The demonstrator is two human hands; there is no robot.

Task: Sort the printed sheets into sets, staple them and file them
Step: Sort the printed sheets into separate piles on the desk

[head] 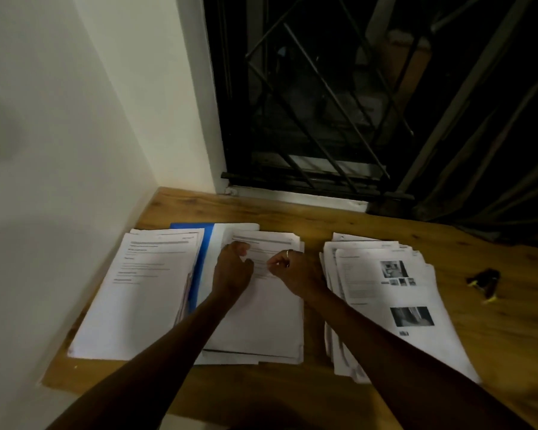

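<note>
Desk [323, 218]: left hand [232, 270], right hand [297, 273] on middle stack [267, 324]

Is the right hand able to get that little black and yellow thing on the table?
Probably yes: nothing covers the black-and-yellow tool, but the right hand must first cross over the stack of photo pages.

Home desk corner, not formal office: wooden tabletop [339, 225] set into corner against plain white wall [59, 119]; window behind black metal security grille [323, 88], dark beyond glass; paper stacks [131, 305] and blue folder [190, 226] laid out for paperwork
</note>
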